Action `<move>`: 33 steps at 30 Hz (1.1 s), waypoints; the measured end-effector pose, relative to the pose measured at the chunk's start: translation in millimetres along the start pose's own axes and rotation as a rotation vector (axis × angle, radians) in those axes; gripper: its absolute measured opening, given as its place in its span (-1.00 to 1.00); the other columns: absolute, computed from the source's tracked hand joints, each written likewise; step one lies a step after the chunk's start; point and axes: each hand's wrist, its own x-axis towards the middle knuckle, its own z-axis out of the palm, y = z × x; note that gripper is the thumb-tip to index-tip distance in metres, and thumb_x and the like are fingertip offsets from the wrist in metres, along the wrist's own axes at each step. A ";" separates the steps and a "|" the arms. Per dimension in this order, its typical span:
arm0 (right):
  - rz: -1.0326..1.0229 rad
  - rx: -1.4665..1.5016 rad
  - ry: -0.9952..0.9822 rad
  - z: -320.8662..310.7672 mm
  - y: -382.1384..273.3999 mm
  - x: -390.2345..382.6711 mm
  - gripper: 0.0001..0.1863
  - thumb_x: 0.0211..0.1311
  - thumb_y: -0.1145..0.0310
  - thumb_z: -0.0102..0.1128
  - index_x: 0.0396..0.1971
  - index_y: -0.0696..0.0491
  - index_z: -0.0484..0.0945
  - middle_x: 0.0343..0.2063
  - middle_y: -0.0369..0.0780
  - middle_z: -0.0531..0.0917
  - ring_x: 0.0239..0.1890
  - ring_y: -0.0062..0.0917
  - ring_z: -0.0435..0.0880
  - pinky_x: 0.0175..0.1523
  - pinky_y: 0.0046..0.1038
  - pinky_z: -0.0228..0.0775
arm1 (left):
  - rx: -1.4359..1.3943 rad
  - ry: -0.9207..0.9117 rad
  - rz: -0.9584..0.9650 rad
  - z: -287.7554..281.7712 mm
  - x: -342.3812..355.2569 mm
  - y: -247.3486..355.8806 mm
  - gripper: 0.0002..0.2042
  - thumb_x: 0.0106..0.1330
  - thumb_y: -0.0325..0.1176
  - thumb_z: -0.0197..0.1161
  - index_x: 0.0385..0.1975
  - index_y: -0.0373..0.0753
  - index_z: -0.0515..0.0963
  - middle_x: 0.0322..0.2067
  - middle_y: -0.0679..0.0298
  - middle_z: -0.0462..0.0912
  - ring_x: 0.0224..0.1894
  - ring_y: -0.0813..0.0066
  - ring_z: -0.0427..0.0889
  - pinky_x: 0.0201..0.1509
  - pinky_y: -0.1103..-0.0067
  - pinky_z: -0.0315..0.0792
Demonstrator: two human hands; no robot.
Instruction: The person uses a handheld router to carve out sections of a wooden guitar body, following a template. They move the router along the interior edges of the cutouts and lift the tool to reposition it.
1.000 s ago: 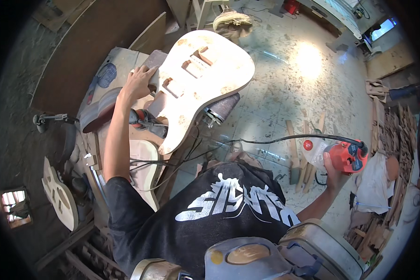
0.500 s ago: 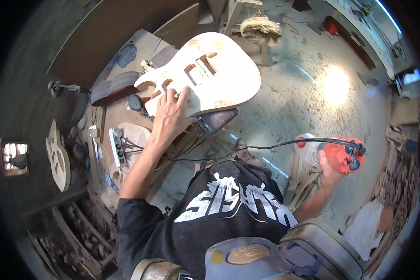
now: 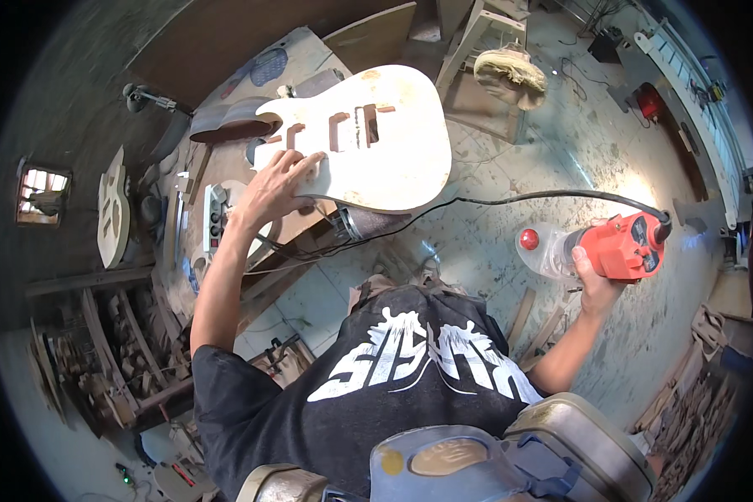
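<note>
1. Guitar body: pale wood, lying face up over the bench at its right end, with routed cavities across its middle. A grey cylinder shows just under its near edge; whether the two touch cannot be told.
2. Left hand: at the near edge of the body, toward its left. Fingers somewhat spread and bent onto the top face, thumb apart from them near the edge. Cannot tell whether the thumb pinches from beneath.
3. Right hand: thumb and fingers wrapped round a red power tool, held tilted on its side, well apart from the body. Its clear base points left and carries a red knob.
4. Black cable: arcs from the tool's right end leftward, passing below the body.
5. Nearby: white power strip on the bench, left of the forearm.
</note>
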 end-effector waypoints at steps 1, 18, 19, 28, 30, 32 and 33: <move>-0.009 0.022 -0.006 3.4 -4.6 4.8 -0.25 0.02 0.50 0.51 0.28 0.16 0.40 0.07 -0.20 0.59 0.13 -0.44 0.56 0.32 -0.31 0.35 | 0.008 0.023 0.018 0.5 -1.4 -2.0 -0.07 -0.10 -0.35 0.58 0.43 -0.03 0.35 -0.01 0.22 0.53 0.12 0.18 0.49 0.27 0.37 0.51; -0.379 0.125 -0.072 113.9 -169.9 60.3 -0.19 0.03 0.26 0.49 0.28 0.28 0.38 -0.11 -0.14 0.67 -0.05 -0.46 0.65 0.14 -0.37 0.47 | -0.759 -0.005 0.321 -30.9 2.6 95.1 -0.45 0.09 -0.33 0.28 0.15 -0.35 0.59 0.17 0.05 0.64 0.25 0.13 0.59 0.42 0.32 0.39; -0.379 0.159 -0.087 129.8 -178.5 62.8 -0.28 0.06 0.28 0.48 0.21 0.29 0.47 -0.15 -0.16 0.69 -0.17 -0.51 0.69 -0.04 -0.46 0.59 | -0.853 -0.055 0.367 -26.3 -1.2 103.1 -0.48 0.13 -0.30 0.33 0.14 -0.37 0.58 0.17 0.04 0.63 0.26 0.14 0.58 0.41 0.33 0.39; -0.309 0.505 -0.178 219.5 -204.0 82.9 -0.61 0.08 0.41 0.54 -0.13 0.18 0.59 -0.38 -0.27 0.66 -0.41 -0.62 0.67 -0.39 -0.59 0.52 | -1.626 0.123 0.106 5.6 -61.6 48.7 -0.75 0.47 -0.22 0.21 -0.40 -0.26 0.51 -0.45 0.13 0.68 -0.42 0.36 0.71 0.02 0.30 0.65; -0.256 0.600 -0.354 234.0 -195.0 93.5 -0.67 0.08 0.49 0.53 -0.18 0.14 0.57 -0.45 -0.33 0.61 -0.47 -0.67 0.61 -0.43 -0.59 0.44 | -1.582 0.302 -0.136 -10.5 -66.0 29.9 -0.69 0.57 -0.19 0.05 -0.32 -0.31 0.54 -0.48 0.14 0.65 -0.49 0.42 0.66 -0.32 0.52 0.58; -0.195 0.708 -0.545 253.0 -189.7 100.1 -0.70 0.08 0.58 0.51 -0.23 0.10 0.56 -0.51 -0.38 0.57 -0.53 -0.73 0.55 -0.47 -0.59 0.35 | -1.323 0.794 -0.280 -21.9 -64.6 31.2 -0.71 0.58 -0.26 0.10 -0.42 -0.27 0.50 -0.49 0.25 0.59 -0.47 0.54 0.59 -0.27 0.61 0.49; -0.171 0.713 -0.540 263.1 -189.9 102.2 -0.68 0.08 0.59 0.51 -0.22 0.10 0.55 -0.50 -0.37 0.57 -0.53 -0.72 0.56 -0.47 -0.59 0.36 | -1.234 1.046 -0.309 -28.0 -63.1 33.9 -0.76 0.55 -0.33 0.14 -0.41 -0.28 0.49 -0.49 0.28 0.57 -0.48 0.60 0.54 -0.31 0.66 0.44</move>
